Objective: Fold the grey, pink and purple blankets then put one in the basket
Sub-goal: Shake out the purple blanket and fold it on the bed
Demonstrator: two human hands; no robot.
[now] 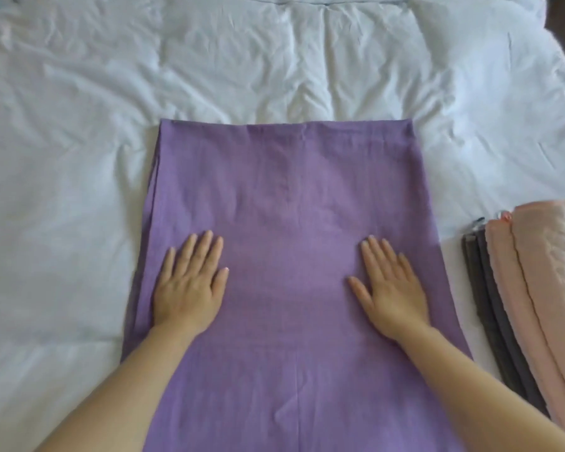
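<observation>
Head view shows the folded purple woven-cotton blanket (284,190) lying flat on the rumpled white quilted bed (79,125), straight in front of the person. The left hand (190,282) and the right hand (392,282) both lie palm down on it, fingers straight and slightly spread, pressing the cloth. Neither pinches anything. The left sits near the left edge, the right nearer the right edge.

What could go wrong:
- The layers along the left edge look staggered, not flush. Folding over them as they lie would likely give a crooked packet.
- The bed is soft and creased, so the cloth may creep or pucker under a sliding palm and carry wrinkles into the next fold.
- The folded pale pink quilted blanket (542,272) rests on the folded dark grey blanket (490,305) just beside the right edge. A wide sweep of the right arm could knock that stack askew.
- No basket is in view, so the reach to it cannot be judged.

The purple blanket's long axis runs away from the person, near to far. Its short far edge lies square across the bed and points up the bed. Its near end passes out of the bottom of the picture, so its full length cannot be told.
</observation>
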